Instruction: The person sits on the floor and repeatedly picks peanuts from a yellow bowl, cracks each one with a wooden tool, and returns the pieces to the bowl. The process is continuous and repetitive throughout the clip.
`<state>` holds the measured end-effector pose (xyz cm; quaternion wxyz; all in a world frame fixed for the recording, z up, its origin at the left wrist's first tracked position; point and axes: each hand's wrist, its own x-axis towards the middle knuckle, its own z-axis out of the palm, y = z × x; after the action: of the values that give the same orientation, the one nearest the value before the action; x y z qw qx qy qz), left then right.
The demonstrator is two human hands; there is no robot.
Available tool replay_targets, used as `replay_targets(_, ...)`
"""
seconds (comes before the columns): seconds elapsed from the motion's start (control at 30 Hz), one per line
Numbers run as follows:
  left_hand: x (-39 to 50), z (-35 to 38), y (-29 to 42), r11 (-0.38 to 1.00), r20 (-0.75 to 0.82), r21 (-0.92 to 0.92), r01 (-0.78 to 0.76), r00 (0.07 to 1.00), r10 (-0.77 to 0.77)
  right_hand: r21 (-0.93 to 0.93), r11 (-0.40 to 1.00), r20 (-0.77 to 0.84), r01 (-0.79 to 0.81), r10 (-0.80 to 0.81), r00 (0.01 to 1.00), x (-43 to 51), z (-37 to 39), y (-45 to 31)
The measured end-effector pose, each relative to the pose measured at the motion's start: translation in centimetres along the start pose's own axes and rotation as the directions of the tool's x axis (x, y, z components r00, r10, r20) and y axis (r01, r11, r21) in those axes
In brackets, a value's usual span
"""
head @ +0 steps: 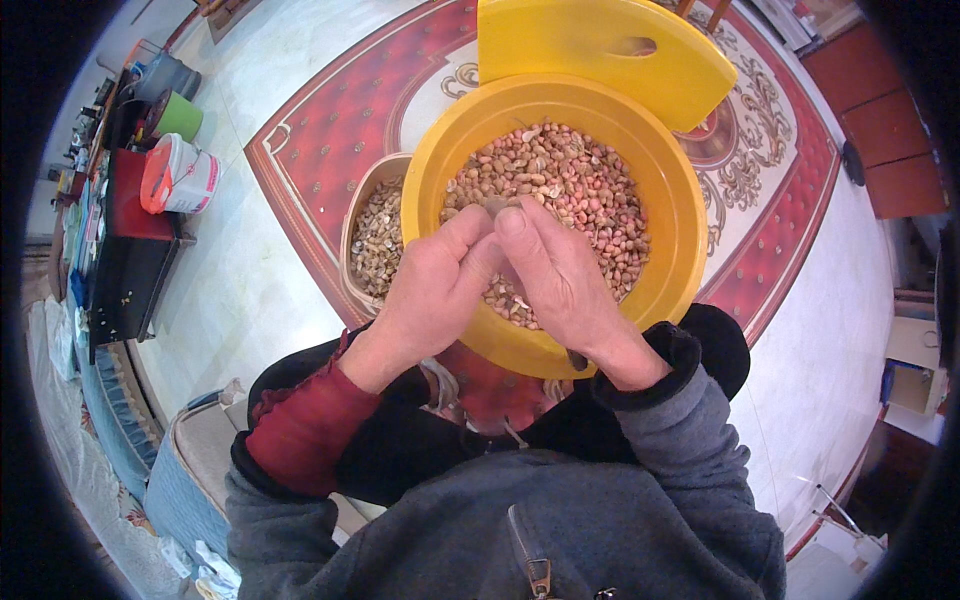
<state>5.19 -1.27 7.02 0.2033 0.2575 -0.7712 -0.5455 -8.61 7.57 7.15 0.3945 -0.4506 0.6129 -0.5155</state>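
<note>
My left hand (442, 277) and my right hand (555, 277) meet over a large yellow plastic basin (686, 202). Thumbs and forefingers press together around a small brownish piece (495, 204), apparently a peanut in its shell, mostly hidden by the fingers. Shelled pink peanuts (600, 217) mixed with unshelled brown peanuts (540, 161) cover the bottom of the basin. Left of it, partly behind its rim, stands a pale oval container (347, 259) holding broken peanut shells (379, 240).
A yellow panel with a hand slot (555, 37) rises behind the basin. Beneath lies a red patterned rug (330, 157) on a pale floor. A white bucket (187, 176) and a black cabinet (135, 277) stand at left, a blue-covered seat (187, 465) lower left, reddish-brown cabinets (892, 142) at right.
</note>
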Motion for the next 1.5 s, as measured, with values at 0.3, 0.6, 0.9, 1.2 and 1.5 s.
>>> replay_targets(0.3,0.0,-0.2,0.4,0.980,0.015,-0.166,0.106,0.994,-0.105,0.281,0.949,0.042,-0.142,0.136,0.990,0.5,-0.7,-0.2)
replay_targets(0.6,-0.1,0.1,-0.8,0.998,-0.005,-0.006,0.055,0.998,-0.055,0.461,0.848,0.060,-0.262,0.265,0.962,0.3,-0.3,-0.1)
replay_targets(0.9,0.2,2.1,0.5,0.892,-0.122,-0.410,0.189,0.958,-0.259,0.725,0.618,0.162,-0.305,0.277,0.947,0.4,0.8,0.4)
replay_targets(1.2,1.1,-0.4,-0.8,0.937,-0.176,-0.287,0.198,0.951,-0.255,0.712,0.591,0.159,-0.379,0.390,0.907,0.6,-1.1,0.2)
replay_targets(1.5,0.5,-0.7,-0.6,0.710,0.120,-0.533,0.461,0.871,-0.476,0.500,0.808,0.146,-0.313,0.278,0.949,0.5,-1.3,-1.0)
